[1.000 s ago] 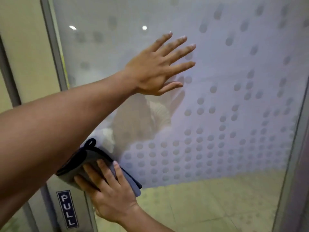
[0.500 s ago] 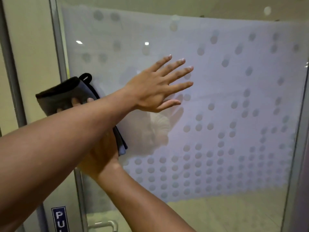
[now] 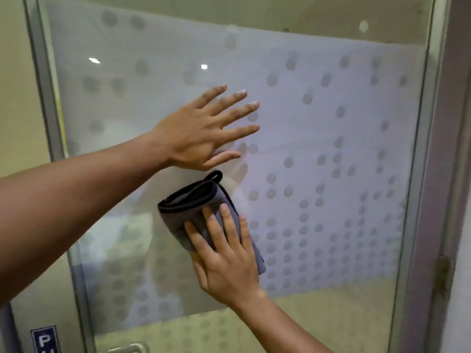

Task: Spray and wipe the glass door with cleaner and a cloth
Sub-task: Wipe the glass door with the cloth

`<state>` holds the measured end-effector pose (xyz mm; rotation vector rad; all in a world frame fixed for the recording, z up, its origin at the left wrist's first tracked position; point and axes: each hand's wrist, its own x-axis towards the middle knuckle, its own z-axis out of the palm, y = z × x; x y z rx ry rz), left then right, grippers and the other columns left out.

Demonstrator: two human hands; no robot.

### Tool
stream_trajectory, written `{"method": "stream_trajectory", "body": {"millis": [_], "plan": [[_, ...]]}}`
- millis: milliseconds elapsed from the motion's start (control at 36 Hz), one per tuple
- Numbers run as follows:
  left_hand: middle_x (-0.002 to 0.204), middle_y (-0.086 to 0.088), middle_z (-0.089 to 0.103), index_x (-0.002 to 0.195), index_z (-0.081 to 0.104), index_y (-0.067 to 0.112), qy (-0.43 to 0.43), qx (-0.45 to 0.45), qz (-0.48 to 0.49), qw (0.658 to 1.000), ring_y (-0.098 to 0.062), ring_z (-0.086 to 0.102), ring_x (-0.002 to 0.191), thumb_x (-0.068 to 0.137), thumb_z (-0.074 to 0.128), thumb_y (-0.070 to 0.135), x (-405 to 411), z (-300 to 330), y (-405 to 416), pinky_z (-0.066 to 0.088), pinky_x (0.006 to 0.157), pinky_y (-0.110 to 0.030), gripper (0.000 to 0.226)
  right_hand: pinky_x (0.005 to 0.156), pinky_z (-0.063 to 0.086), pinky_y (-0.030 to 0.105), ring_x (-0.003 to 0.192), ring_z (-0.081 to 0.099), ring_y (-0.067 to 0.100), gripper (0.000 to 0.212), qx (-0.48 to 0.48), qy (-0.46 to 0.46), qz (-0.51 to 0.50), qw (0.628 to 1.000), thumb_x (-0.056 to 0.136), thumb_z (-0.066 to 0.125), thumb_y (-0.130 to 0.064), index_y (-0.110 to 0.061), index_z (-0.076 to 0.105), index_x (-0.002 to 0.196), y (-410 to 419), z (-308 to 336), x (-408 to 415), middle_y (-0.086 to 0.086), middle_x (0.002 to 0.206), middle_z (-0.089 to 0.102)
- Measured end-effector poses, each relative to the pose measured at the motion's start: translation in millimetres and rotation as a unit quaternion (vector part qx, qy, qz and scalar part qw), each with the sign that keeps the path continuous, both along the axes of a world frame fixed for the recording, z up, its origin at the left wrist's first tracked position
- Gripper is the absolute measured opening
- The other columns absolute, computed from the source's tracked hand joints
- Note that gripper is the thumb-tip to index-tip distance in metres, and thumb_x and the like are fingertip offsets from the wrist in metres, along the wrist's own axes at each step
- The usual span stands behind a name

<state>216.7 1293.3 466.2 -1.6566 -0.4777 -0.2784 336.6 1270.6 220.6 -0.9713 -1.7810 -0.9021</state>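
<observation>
The cloth [image 3: 204, 215] has swung from the door's [image 3: 331, 123] left edge to mid-pane, just below the left hand [image 3: 201, 133]; right hand [image 3: 224, 256] presses it flat, fingers straight; left fingers spread on glass; wiping is progressing rightward.

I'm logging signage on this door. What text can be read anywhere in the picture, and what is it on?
"P": white letter on the blue sign at the door's lower left edge, beside the handle. A second letter below it is cut off by the frame edge and cannot be read.
No text shows on the cloth or the frosted, dotted glass door.
</observation>
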Motion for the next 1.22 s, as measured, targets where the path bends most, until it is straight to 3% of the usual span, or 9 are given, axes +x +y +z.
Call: {"method": "stream_trajectory", "body": {"millis": [111,306,500,639,806,1028,1222], "plan": [[0.166,-0.014,0.025,0.155,0.037,0.024,-0.004,0.001,-0.003,1.000,-0.038,0.021,0.153,0.104,0.021,0.055,0,0,1,0.017,0.124,-0.056,0.062,0.119,0.025,0.062,0.155,0.019,0.037,0.067,0.019,0.061,-0.039,0.997,0.091,0.057,-0.039,-0.029,0.038,0.155,11,14,46,0.011,0.166,0.022],[0.162,-0.018,0.032,0.151,0.044,0.022,-0.005,0.007,-0.019,1.000,-0.042,0.029,0.149,0.105,0.028,0.047,2,1,-1,0.021,0.122,-0.057,0.055,0.123,0.015,0.057,0.155,0.016,0.038,0.066,0.009,0.175,-0.102,0.979,0.096,0.045,-0.040,-0.023,0.030,0.159,23,84,119,0.014,0.168,0.020],[0.160,-0.019,0.036,0.150,0.047,0.021,-0.005,0.004,-0.021,1.000,-0.043,0.034,0.147,0.105,0.031,0.047,2,2,-2,0.025,0.120,-0.058,0.054,0.125,0.009,0.055,0.154,0.014,0.040,0.065,-0.033,0.333,-0.134,0.933,0.101,0.032,-0.047,-0.025,0.020,0.161,33,134,196,0.012,0.170,0.010],[0.160,-0.018,0.037,0.149,0.048,0.021,0.002,0.012,-0.009,1.000,-0.042,0.036,0.146,0.105,0.030,0.047,2,2,-3,0.021,0.121,-0.060,0.054,0.125,0.013,0.055,0.156,0.013,0.033,0.065,-0.009,0.415,-0.136,0.900,0.101,0.034,-0.044,-0.022,0.024,0.161,34,139,189,0.011,0.169,0.015],[0.161,-0.017,0.034,0.150,0.046,0.022,0.025,0.010,0.005,1.000,-0.041,0.034,0.147,0.104,0.030,0.047,1,9,-3,0.018,0.121,-0.062,0.055,0.123,0.018,0.059,0.151,0.023,0.043,0.063,-0.015,0.352,-0.127,0.927,0.101,0.036,-0.043,-0.022,0.027,0.160,28,113,136,0.014,0.168,0.020],[0.164,-0.014,0.029,0.156,0.031,0.010,0.001,0.015,0.022,1.000,-0.036,0.029,0.151,0.104,0.026,0.040,-2,11,-2,0.017,0.123,-0.059,0.060,0.121,0.019,0.061,0.155,0.014,0.040,0.069,0.000,0.212,-0.103,0.972,0.095,0.045,-0.042,-0.024,0.028,0.159,15,85,38,0.012,0.168,0.019],[0.162,-0.016,0.032,0.153,0.040,0.019,0.006,0.019,0.035,0.999,-0.042,0.033,0.148,0.100,0.024,0.033,-24,25,-12,0.017,0.122,-0.061,0.057,0.122,0.016,0.061,0.156,0.010,0.036,0.070,-0.014,0.178,-0.083,0.980,0.094,0.051,-0.041,-0.026,0.029,0.159,9,73,-2,0.009,0.169,0.015]]}}
